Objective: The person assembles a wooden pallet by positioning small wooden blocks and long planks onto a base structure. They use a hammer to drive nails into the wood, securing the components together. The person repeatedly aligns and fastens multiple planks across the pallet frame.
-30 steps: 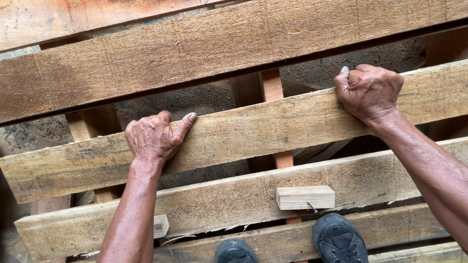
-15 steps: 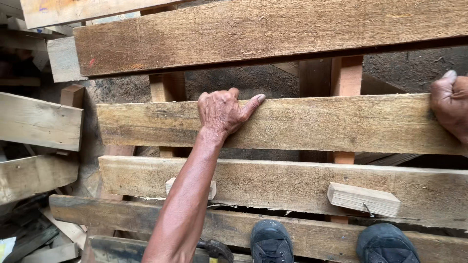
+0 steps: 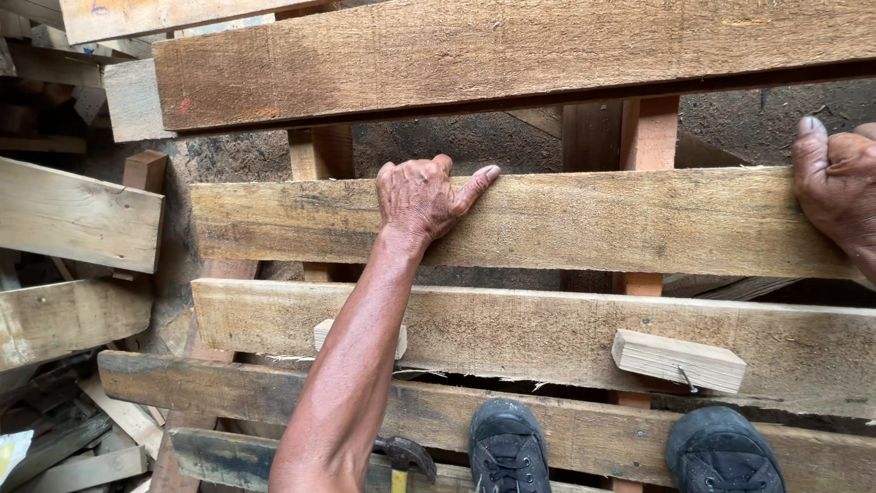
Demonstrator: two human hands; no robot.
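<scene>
In the head view I am gripping the pallet slat (image 3: 584, 219) with both hands set well apart: left hand (image 3: 422, 196) curled over its top edge, right hand (image 3: 839, 187) likewise. It is looking stiff, heavy, splintery; edges are giving the best hold

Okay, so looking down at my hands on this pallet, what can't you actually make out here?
Head view only:
- Right hand: cut off by the right edge; its grip on the board is unclear.
- Left hand: fingertips curl behind the board's top edge.
- Hammer: handle cut by the bottom edge, head partly behind the forearm.
- Small wood block: half hidden by the forearm.
</scene>
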